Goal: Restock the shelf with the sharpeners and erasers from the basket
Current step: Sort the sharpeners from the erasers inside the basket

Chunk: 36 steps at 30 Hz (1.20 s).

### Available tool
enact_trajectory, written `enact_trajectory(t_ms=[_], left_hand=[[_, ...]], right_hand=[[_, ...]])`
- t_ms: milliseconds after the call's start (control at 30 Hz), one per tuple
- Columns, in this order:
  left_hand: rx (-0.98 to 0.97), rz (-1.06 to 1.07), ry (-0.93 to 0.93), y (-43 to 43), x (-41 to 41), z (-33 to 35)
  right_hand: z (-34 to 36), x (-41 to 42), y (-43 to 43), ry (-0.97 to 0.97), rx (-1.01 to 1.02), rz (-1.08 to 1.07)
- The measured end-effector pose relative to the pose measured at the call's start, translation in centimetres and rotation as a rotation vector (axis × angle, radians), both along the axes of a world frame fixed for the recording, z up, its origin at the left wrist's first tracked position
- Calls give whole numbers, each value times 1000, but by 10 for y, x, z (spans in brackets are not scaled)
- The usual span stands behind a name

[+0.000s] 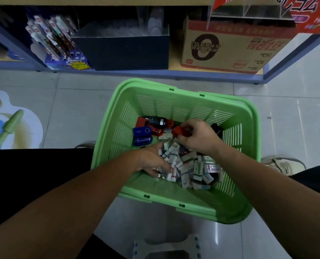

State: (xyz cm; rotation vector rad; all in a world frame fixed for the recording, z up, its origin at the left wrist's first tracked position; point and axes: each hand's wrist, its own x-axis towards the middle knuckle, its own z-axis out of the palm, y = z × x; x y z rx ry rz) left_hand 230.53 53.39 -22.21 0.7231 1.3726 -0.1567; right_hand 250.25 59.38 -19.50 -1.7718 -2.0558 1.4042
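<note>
A green plastic basket (174, 206) sits on the floor in front of me. Inside lie several small boxed erasers (187, 165) and several sharpeners, among them two blue ones (142, 134), a black one (156, 121) and red ones. My right hand (198, 137) reaches into the basket and its fingers curl round a red sharpener (180, 131). My left hand (151, 159) lies among the erasers at the left of the pile, fingers curled into several of them.
The bottom shelf (155, 72) runs across the top, holding a pen display (56, 42), a dark box (121, 51) and a cardboard carton (228, 47). A white stool (166, 247) stands under me. Tiled floor surrounds the basket; a floor sticker (8, 124) lies left.
</note>
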Motion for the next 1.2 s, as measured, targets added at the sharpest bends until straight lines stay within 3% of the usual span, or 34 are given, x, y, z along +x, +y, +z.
enact_trajectory(t_ms=[133,300,467,600,700,800,867,933,1067,1200], left_hand=[[102,81,-33,-3,20,14],[289,-34,-17,-11,57,28],[222,178,-119,-17,39,34],[449,-93,275,-19,-2,26],[347,-230,384,-16,-31,14],[329,-166,427,-10,-47,0],[357,-48,393,-7,-51,-8],[373,-11,380,-5,-48,-4],[409,-66,376,2,-37,-1],[351,53,168,17,-4,0]], right_hand=[[2,-2,11,105,-45,-114],[11,-13,23,97,-33,26],[14,-32,25,106,-41,50],[-4,-54,15,94,-94,-19],[-21,-70,5,93,-105,-104],[-26,-88,5,242,-194,-190],[-25,-95,11,315,-280,-131],[-26,-89,17,217,-222,-2],[-23,-51,18,-194,116,291],[-13,-6,13,-303,373,280]])
